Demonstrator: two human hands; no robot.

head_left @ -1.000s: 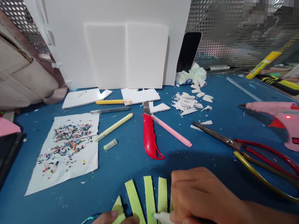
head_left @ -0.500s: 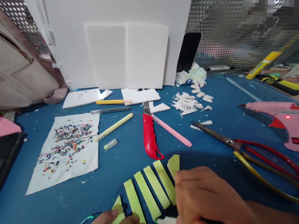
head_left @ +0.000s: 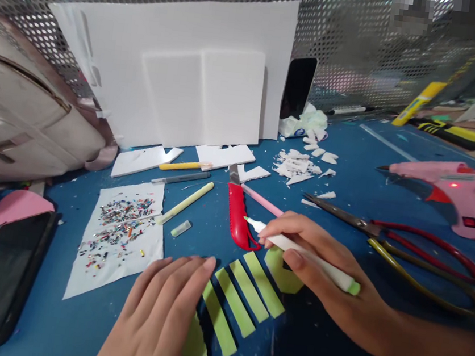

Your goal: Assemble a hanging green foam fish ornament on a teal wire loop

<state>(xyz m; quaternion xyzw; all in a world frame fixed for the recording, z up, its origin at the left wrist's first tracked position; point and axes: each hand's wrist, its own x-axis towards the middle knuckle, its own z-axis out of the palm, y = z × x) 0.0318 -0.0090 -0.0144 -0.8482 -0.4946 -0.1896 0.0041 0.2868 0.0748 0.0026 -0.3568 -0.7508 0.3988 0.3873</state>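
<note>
My right hand (head_left: 336, 286) grips a white marker (head_left: 314, 261) with a green tip and end. The marker is raised, its tip beside the red-handled knife (head_left: 238, 215). Below lie several light-green strips (head_left: 235, 303), side by side and slanted on the blue table. A wider green piece (head_left: 276, 265) is partly hidden by my right hand. My left hand (head_left: 162, 312) lies flat, fingers stretched out, over the left end of the row. It partly covers another green piece (head_left: 195, 344) with a jagged edge.
Behind the knife lie a pink pen (head_left: 261, 199) and white foam scraps (head_left: 297, 165). Scissors (head_left: 369, 226) and a pink glue gun (head_left: 455, 180) are at right. A paper sheet with beads (head_left: 80, 274), a phone (head_left: 7, 277) and a bag (head_left: 33, 126) are at left. White boards (head_left: 229, 97) stand behind.
My right hand has lifted the marker off the strips, up and away, its tip now pointing up and left. My left hand has come further in and flattened out. The view has shifted slightly.
</note>
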